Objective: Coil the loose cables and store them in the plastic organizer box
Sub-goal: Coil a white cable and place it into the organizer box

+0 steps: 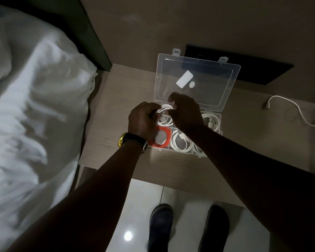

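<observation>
Two hands [144, 119] [185, 113] pinching white cable coil [165, 107], grip above organizer box [212, 122]

A dim room held a pale wood bedside table [105, 128] against a beige wall [207, 20], rumpled white bedding [35, 106] beside it, and glossy white floor tiles [140, 215] reflecting a light.

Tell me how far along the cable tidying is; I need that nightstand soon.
Mostly done: an orange coil and white coils already sit in compartments of the open organizer box. In hand: both hands, left and right, hold a white coil over a back compartment. Left: one loose white cable on the tabletop, right of the box.
</observation>
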Demonstrator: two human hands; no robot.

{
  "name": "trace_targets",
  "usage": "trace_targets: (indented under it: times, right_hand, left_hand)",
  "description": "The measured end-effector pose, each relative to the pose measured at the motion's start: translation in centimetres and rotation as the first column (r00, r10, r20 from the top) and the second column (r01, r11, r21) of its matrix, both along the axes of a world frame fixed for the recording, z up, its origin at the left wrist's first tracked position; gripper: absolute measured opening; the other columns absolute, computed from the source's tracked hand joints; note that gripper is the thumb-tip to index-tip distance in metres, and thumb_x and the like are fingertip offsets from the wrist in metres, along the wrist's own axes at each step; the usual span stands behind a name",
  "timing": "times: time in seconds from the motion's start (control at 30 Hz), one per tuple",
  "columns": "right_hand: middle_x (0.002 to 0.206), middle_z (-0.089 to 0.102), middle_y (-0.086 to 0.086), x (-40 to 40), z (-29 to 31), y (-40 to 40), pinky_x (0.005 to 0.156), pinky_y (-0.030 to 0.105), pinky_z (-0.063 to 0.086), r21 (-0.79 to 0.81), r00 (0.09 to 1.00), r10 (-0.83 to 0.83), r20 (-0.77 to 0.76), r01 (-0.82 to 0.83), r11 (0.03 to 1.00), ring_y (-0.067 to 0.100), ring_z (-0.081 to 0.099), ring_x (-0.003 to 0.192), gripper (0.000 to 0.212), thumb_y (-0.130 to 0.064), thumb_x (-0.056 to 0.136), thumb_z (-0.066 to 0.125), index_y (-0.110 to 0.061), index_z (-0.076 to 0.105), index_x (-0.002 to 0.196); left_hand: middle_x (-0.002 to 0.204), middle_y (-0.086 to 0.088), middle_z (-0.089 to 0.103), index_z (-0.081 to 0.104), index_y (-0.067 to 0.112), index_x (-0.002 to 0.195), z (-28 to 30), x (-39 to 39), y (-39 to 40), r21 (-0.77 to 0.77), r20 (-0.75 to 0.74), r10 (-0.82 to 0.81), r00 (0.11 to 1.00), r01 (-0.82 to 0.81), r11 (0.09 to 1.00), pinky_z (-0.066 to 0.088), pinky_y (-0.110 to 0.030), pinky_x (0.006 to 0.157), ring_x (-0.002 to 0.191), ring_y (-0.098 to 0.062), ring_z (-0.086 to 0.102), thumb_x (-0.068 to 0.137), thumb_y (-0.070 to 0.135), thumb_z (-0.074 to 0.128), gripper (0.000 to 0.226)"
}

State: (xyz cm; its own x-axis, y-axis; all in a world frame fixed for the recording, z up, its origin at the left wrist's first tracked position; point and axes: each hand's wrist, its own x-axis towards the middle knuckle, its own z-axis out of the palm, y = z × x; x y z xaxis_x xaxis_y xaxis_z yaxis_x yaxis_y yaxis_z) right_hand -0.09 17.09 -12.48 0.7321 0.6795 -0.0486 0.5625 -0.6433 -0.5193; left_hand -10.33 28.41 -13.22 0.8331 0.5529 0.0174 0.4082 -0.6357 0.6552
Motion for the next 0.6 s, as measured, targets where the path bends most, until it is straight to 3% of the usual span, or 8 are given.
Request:
trace_targets:
  times: [0.2, 0.33, 0.47, 0.6]
  right_hand:
    - [0.111, 0.051, 0.019, -0.2, -0.3, -1.8, 0.080, 0.038, 0.043, -0.179, 0.951, 0.309, 0.018, -0.301, 0.937, 0.032, 0.054, 0.096, 0.053, -0.036, 0.080, 0.071, 0.000, 0.057, 0.116]
    - [0.108, 0.053, 0.013, 0.1, -0.2, -1.1, 0.076, 0.032, 0.035, -0.223, 0.954, 0.290, 0.074, -0.268, 0.938, 0.030, 0.054, 0.094, 0.047, -0.038, 0.080, 0.071, -0.003, 0.061, 0.111]
    - [0.101, 0.058, 0.008, 0.2, 0.1, -0.7, 0.077, 0.031, 0.040, -0.230, 0.955, 0.265, 0.133, -0.230, 0.946, 0.027, 0.055, 0.091, 0.041, -0.041, 0.082, 0.069, -0.009, 0.067, 0.107]
    - [0.107, 0.054, 0.012, -0.3, -0.2, -0.9, 0.084, 0.035, 0.038, -0.224, 0.945, 0.268, 0.187, -0.225, 0.948, 0.031, 0.051, 0.097, 0.032, -0.032, 0.088, 0.064, -0.006, 0.063, 0.105]
  left_hand:
    - [0.092, -0.012, 0.070, 0.071, 0.012, 0.096, -0.4, 0.6, -0.1, 0.060, -0.041, -0.019, 0.999, 0.022, 0.998, 0.051, -0.035, 0.075, 0.086, -0.029, 0.065, 0.083, 0.013, 0.060, 0.017]
    - [0.100, -0.012, 0.070, 0.072, 0.013, 0.106, -0.1, 0.5, 0.9, 0.033, -0.081, -0.127, 0.989, 0.130, 0.991, 0.049, -0.033, 0.081, 0.092, -0.028, 0.065, 0.085, 0.013, 0.060, 0.024]
    - [0.101, -0.013, 0.073, 0.072, 0.012, 0.110, 0.5, -0.4, 2.6, -0.030, -0.118, -0.275, 0.954, 0.273, 0.961, 0.049, -0.031, 0.086, 0.093, -0.028, 0.066, 0.080, 0.010, 0.071, 0.031]
    - [0.107, -0.011, 0.074, 0.072, 0.015, 0.110, 0.6, -0.1, 2.2, 0.056, -0.209, -0.302, 0.930, 0.320, 0.946, 0.042, -0.034, 0.090, 0.098, -0.029, 0.067, 0.081, 0.014, 0.069, 0.029]
